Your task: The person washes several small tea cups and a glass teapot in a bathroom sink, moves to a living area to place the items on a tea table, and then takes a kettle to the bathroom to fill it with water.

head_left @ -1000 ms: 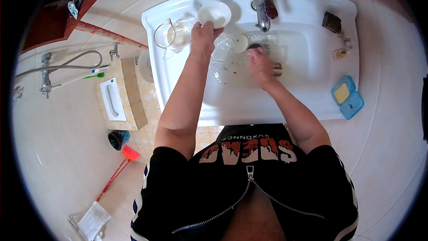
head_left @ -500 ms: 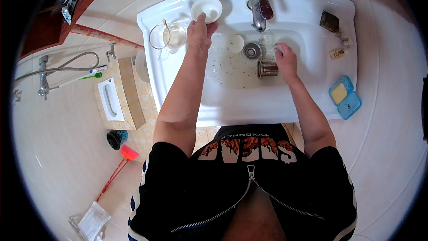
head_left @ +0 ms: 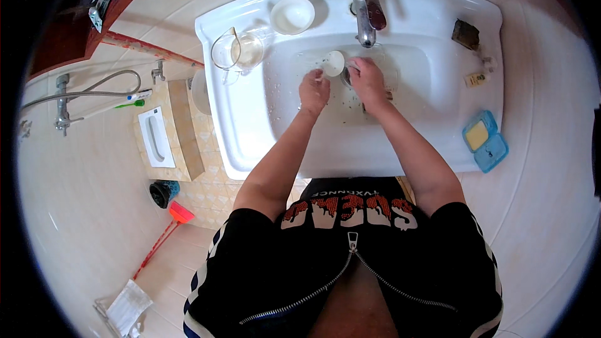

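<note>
Over the sink basin, my left hand (head_left: pixel 314 92) is closed with its fingers curled, fingertips by the lower left rim of a small white cup (head_left: pixel 335 63). Whether it grips anything is hidden. My right hand (head_left: pixel 366 81) is closed too, its fingertips pinched just right of that cup and over the drain (head_left: pixel 345 76). What it pinches, if anything, does not show. Beneath the right wrist, a metal cylinder (head_left: pixel 389 95) is nearly all covered. A white bowl (head_left: pixel 292 15) rests on the sink's back ledge, apart from both hands.
A clear glass pitcher (head_left: pixel 248 50) stands on the left ledge. The faucet (head_left: pixel 367 9) reaches over the basin (head_left: pixel 400 131), where dark bits are scattered. On the right ledge lie a dark block (head_left: pixel 466 34), a small packet (head_left: pixel 475 79) and an open blue soap box (head_left: pixel 485 141).
My left hand has left the white bowl and come down beside the small cup. The right hand has moved left from the metal cylinder's side to over the drain.
</note>
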Action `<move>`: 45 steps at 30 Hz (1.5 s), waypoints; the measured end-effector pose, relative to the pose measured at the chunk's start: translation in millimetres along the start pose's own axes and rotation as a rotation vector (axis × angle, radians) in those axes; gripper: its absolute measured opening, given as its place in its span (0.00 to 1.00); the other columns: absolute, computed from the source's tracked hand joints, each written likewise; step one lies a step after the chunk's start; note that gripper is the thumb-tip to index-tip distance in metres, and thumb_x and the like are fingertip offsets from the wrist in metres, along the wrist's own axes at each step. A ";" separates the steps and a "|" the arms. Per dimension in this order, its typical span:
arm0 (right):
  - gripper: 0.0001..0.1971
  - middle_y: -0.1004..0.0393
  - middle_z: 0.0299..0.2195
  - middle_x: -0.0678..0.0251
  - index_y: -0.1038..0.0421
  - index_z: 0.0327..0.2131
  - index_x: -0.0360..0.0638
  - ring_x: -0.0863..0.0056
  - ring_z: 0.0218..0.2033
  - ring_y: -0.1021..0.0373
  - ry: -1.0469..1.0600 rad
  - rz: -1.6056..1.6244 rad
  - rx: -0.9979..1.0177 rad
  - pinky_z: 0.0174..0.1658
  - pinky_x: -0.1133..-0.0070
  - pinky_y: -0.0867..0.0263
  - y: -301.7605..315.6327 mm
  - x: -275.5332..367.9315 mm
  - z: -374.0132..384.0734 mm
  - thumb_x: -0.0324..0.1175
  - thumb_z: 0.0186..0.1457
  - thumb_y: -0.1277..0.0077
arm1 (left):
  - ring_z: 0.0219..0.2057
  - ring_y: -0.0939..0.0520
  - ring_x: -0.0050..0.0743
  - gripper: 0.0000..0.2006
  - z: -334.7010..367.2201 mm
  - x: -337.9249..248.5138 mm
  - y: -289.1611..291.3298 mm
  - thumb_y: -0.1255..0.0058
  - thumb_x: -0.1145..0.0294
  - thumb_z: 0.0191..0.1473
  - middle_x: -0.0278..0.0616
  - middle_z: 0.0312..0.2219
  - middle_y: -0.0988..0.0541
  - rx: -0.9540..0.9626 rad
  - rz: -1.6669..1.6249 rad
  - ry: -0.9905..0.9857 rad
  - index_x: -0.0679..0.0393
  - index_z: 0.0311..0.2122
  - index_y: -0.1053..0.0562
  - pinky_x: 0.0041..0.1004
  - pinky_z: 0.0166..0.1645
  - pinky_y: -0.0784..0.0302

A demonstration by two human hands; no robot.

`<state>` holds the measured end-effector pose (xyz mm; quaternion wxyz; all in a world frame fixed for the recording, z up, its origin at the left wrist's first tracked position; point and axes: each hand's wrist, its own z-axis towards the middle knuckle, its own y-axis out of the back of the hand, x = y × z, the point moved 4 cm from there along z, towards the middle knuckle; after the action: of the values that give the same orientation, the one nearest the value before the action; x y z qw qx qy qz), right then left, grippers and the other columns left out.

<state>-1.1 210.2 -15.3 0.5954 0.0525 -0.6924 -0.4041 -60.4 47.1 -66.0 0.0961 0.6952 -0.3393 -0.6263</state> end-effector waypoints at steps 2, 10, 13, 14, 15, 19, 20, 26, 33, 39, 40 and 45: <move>0.10 0.28 0.36 0.59 0.28 0.38 0.45 0.57 0.36 0.30 0.019 -0.050 0.071 0.39 0.68 0.34 -18.5 10.3 12.3 0.30 0.50 0.51 | 0.32 0.21 0.36 0.14 -5.2 23.5 -9.4 0.53 0.68 0.51 0.48 0.33 0.22 0.037 0.032 -0.025 0.64 0.41 0.28 0.31 0.35 0.24; 0.07 0.28 0.29 0.56 0.31 0.26 0.40 0.54 0.31 0.31 0.339 -0.376 0.291 0.36 0.63 0.35 -53.3 16.4 -0.4 0.33 0.51 0.54 | 0.26 0.25 0.31 0.14 -33.9 28.7 -4.1 0.59 0.68 0.55 0.41 0.31 0.29 0.200 -0.856 0.824 0.62 0.45 0.35 0.31 0.29 0.23; 0.05 0.27 0.30 0.57 0.30 0.29 0.42 0.54 0.31 0.30 0.423 -0.184 0.342 0.34 0.63 0.35 -44.1 19.6 -24.9 0.32 0.51 0.54 | 0.29 0.24 0.33 0.14 -43.7 16.9 10.3 0.61 0.69 0.55 0.41 0.31 0.28 0.062 -0.652 0.725 0.62 0.46 0.35 0.32 0.30 0.23; 0.05 0.27 0.30 0.57 0.31 0.32 0.43 0.54 0.31 0.30 0.321 -0.140 0.222 0.34 0.63 0.35 -37.7 11.2 -27.7 0.31 0.51 0.53 | 0.29 0.24 0.33 0.14 -47.6 16.7 9.2 0.61 0.69 0.55 0.41 0.31 0.28 0.061 -0.657 0.725 0.62 0.46 0.35 0.32 0.30 0.23; 0.06 0.27 0.31 0.57 0.31 0.34 0.44 0.54 0.31 0.30 0.221 -0.092 0.102 0.34 0.63 0.35 -31.4 8.4 -30.0 0.31 0.51 0.53 | 0.29 0.24 0.33 0.15 -49.6 14.3 13.8 0.59 0.67 0.56 0.41 0.31 0.29 0.000 -0.594 0.635 0.61 0.47 0.35 0.32 0.29 0.23; 0.09 0.27 0.31 0.56 0.32 0.37 0.44 0.54 0.32 0.29 0.003 -0.090 -0.003 0.34 0.65 0.34 -27.4 4.6 -40.7 0.30 0.50 0.50 | 0.29 0.24 0.28 0.16 -56.2 -1.4 13.2 0.56 0.60 0.57 0.39 0.32 0.27 0.123 -0.791 0.544 0.60 0.47 0.34 0.26 0.26 0.25; 0.10 0.26 0.32 0.55 0.33 0.37 0.44 0.54 0.33 0.29 -0.078 0.031 0.038 0.35 0.65 0.34 -31.3 3.8 -43.0 0.30 0.49 0.49 | 0.29 0.24 0.28 0.16 -55.8 -0.3 11.2 0.56 0.60 0.57 0.39 0.32 0.27 0.124 -0.792 0.543 0.60 0.47 0.34 0.26 0.26 0.25; 0.11 0.27 0.31 0.53 0.35 0.38 0.42 0.54 0.34 0.29 -0.368 0.185 0.162 0.37 0.66 0.34 -64.6 10.0 -71.2 0.30 0.49 0.49 | 0.22 0.26 0.21 0.17 -58.4 25.5 9.5 0.58 0.55 0.59 0.37 0.24 0.24 0.154 -0.702 0.313 0.59 0.41 0.29 0.22 0.22 0.32; 0.14 0.28 0.31 0.42 0.33 0.37 0.37 0.47 0.36 0.31 -0.185 0.040 0.411 0.39 0.62 0.36 -88.7 -18.5 -77.5 0.38 0.54 0.56 | 0.18 0.27 0.25 0.20 -58.5 19.7 27.6 0.63 0.53 0.60 0.41 0.20 0.25 0.578 -0.356 0.511 0.62 0.37 0.28 0.24 0.22 0.32; 0.12 0.27 0.29 0.47 0.31 0.33 0.33 0.54 0.34 0.29 -0.481 0.283 0.463 0.38 0.66 0.35 -106.6 -9.5 -75.8 0.35 0.55 0.57 | 0.18 0.28 0.24 0.23 -60.7 12.1 28.5 0.64 0.49 0.60 0.40 0.19 0.27 -0.269 -0.038 -0.300 0.61 0.38 0.29 0.26 0.22 0.34; 0.12 0.27 0.27 0.52 0.31 0.31 0.34 0.59 0.31 0.29 -0.449 0.306 0.553 0.36 0.68 0.35 -102.8 -8.1 -79.0 0.35 0.56 0.57 | 0.17 0.29 0.23 0.24 -57.4 20.1 34.3 0.66 0.48 0.60 0.39 0.17 0.27 -0.075 -0.157 -0.167 0.61 0.38 0.29 0.25 0.22 0.34; 0.12 0.27 0.33 0.49 0.34 0.39 0.36 0.51 0.38 0.30 -0.154 0.168 0.477 0.41 0.64 0.35 -63.7 3.9 -64.5 0.33 0.53 0.56 | 0.15 0.32 0.19 0.27 -61.4 -12.1 41.7 0.68 0.45 0.60 0.38 0.16 0.27 0.629 -0.375 0.519 0.62 0.35 0.28 0.23 0.21 0.34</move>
<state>27.7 133.5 -54.2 0.5434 0.1027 -0.8132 -0.1813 -17.3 5.0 -20.8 -0.1530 0.8743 -0.3460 -0.3040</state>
